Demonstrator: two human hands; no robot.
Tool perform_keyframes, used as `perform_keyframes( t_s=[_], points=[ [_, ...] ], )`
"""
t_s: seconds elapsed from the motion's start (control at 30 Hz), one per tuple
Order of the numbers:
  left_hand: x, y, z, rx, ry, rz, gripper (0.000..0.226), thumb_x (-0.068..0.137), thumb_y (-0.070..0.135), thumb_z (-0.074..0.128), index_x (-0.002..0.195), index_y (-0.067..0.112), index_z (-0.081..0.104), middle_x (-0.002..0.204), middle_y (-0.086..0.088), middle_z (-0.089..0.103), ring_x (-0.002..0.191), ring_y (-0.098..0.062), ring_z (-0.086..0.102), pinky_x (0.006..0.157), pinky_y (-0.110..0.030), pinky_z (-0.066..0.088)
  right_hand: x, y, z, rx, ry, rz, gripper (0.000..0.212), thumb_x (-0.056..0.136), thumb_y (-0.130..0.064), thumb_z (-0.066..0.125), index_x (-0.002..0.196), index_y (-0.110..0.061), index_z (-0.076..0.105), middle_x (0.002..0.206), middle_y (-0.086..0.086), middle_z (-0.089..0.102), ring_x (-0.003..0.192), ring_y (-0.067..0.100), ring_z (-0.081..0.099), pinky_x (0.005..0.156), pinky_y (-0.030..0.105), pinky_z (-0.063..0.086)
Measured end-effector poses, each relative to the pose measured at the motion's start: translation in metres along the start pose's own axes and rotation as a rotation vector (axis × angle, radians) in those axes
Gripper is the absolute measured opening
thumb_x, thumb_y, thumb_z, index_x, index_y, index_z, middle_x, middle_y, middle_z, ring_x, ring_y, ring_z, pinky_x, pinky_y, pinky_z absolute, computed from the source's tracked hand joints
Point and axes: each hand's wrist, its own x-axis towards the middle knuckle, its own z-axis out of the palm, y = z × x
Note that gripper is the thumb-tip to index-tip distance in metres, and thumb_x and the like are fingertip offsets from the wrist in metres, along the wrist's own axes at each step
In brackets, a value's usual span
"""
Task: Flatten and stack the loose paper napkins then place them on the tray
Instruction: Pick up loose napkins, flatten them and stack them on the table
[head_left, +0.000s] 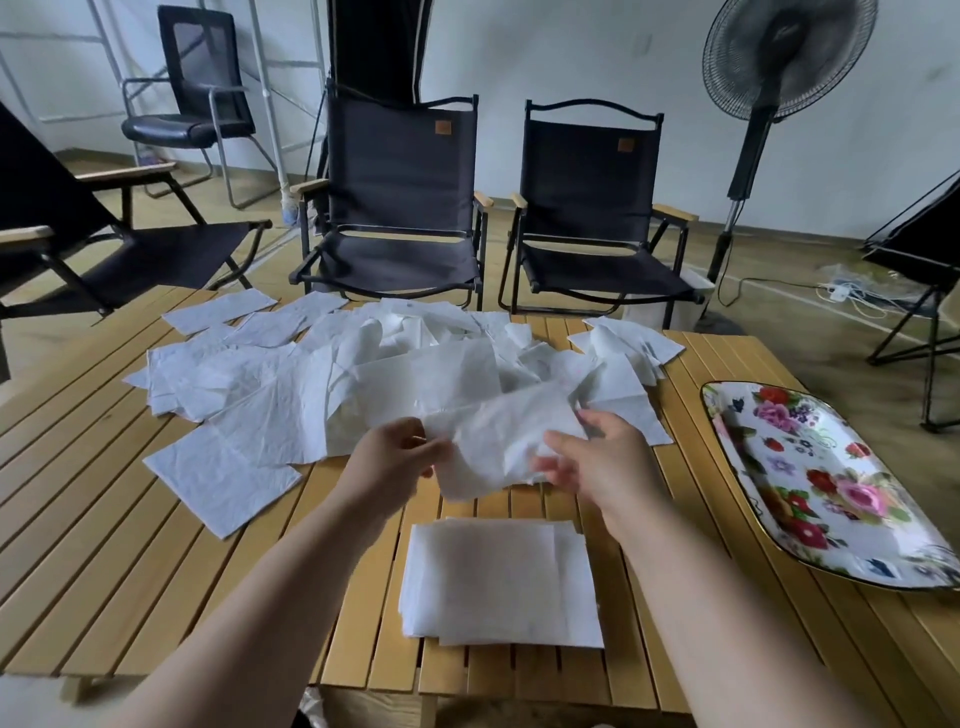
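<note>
A crumpled white napkin (493, 441) hangs above the table, held at its left edge by my left hand (395, 457) and at its right edge by my right hand (597, 457). Below it, near the table's front edge, lies a neat stack of flattened napkins (498, 582). A wide heap of loose white napkins (363, 364) covers the far half of the wooden slatted table (130, 545). The floral tray (810, 478) rests at the right side of the table with nothing on it.
Two black folding chairs (400, 208) stand behind the table, another at the left (104, 249) and an office chair at the back left. A standing fan (774, 104) is at the back right, with cables on the floor.
</note>
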Motion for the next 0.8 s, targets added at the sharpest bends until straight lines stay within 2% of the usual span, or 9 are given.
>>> perform_keyframes(
  t_s=[0.1,0.3,0.4,0.47,0.53,0.6,0.67,0.73,0.8],
  points=[
    [0.008,-0.003,0.002,0.265,0.106,0.164,0.012,0.094,0.021,0.065,0.087,0.012,0.068,0.084,-0.002,0.069,0.081,-0.023,0.063,0.073,-0.034,0.050,0.005,0.002,-0.006,-0.417,0.027,-0.045,0.058,0.085,-0.024,0.080,0.137,-0.020,0.055,0.121,0.007,0.067,0.080,0.016,0.069,0.052,0.018,0.046],
    [-0.012,0.013,0.001,0.481,0.164,0.569,0.014,0.097,0.022,0.062,0.107,0.014,0.068,0.096,0.004,0.067,0.076,-0.013,0.054,0.064,-0.017,0.041,-0.004,0.005,-0.009,-0.670,-0.099,-0.156,0.118,0.073,-0.036,0.088,0.157,-0.044,0.005,0.161,-0.002,0.024,0.145,0.029,0.029,0.109,0.052,0.041],
    [-0.023,0.012,-0.009,0.449,0.094,0.675,0.005,0.096,0.020,0.063,0.097,0.016,0.065,0.085,0.008,0.063,0.078,-0.006,0.054,0.067,-0.005,0.039,-0.009,0.001,-0.014,-0.609,-0.166,-0.262,0.098,0.076,-0.031,0.088,0.151,-0.048,0.026,0.163,-0.010,0.019,0.149,0.023,0.021,0.117,0.054,0.033],
    [-0.028,0.008,-0.018,0.419,0.058,0.663,0.006,0.096,0.021,0.063,0.091,0.023,0.060,0.080,0.016,0.059,0.078,-0.001,0.055,0.067,-0.007,0.040,-0.010,0.001,-0.020,-0.576,-0.213,-0.337,0.046,0.082,-0.028,0.083,0.121,-0.042,0.062,0.157,-0.013,0.037,0.145,0.017,0.033,0.116,0.045,0.034],
    [-0.033,0.006,-0.025,0.299,0.003,0.623,0.014,0.096,0.021,0.063,0.084,0.027,0.058,0.079,0.014,0.062,0.074,-0.005,0.056,0.067,-0.012,0.043,-0.015,0.002,-0.026,-0.528,-0.238,-0.361,0.009,0.088,-0.028,0.076,0.088,-0.035,0.070,0.130,-0.017,0.064,0.129,0.012,0.055,0.110,0.042,0.043],
    [-0.039,0.009,-0.030,0.098,-0.077,0.548,0.020,0.096,0.017,0.063,0.083,0.031,0.064,0.081,0.011,0.068,0.078,-0.006,0.063,0.072,-0.018,0.048,-0.018,0.003,-0.031,-0.458,-0.245,-0.375,0.008,0.093,-0.026,0.070,0.086,-0.029,0.068,0.102,-0.013,0.074,0.105,0.009,0.067,0.101,0.045,0.052],
    [-0.044,0.011,-0.033,-0.060,-0.132,0.479,0.024,0.095,0.013,0.064,0.083,0.033,0.069,0.082,0.008,0.071,0.081,-0.006,0.066,0.075,-0.020,0.050,-0.025,0.000,-0.034,-0.409,-0.239,-0.399,0.006,0.095,-0.022,0.067,0.092,-0.026,0.065,0.095,-0.008,0.074,0.097,0.008,0.069,0.099,0.047,0.054],
    [-0.047,0.012,-0.036,-0.159,-0.180,0.437,0.009,0.093,0.018,0.065,0.091,0.023,0.072,0.087,0.000,0.072,0.086,-0.014,0.067,0.081,-0.031,0.050,-0.031,-0.001,-0.037,-0.389,-0.252,-0.427,0.019,0.092,-0.025,0.072,0.107,-0.031,0.061,0.106,-0.011,0.069,0.104,0.006,0.064,0.100,0.044,0.052],
    [-0.053,0.015,-0.037,-0.173,-0.257,0.429,0.012,0.093,0.020,0.060,0.097,0.017,0.072,0.092,-0.008,0.071,0.089,-0.021,0.066,0.084,-0.034,0.048,-0.038,-0.002,-0.037,-0.455,-0.329,-0.402,0.062,0.083,-0.031,0.082,0.133,-0.045,0.048,0.135,-0.019,0.052,0.124,0.002,0.050,0.105,0.036,0.046]
  ],
)
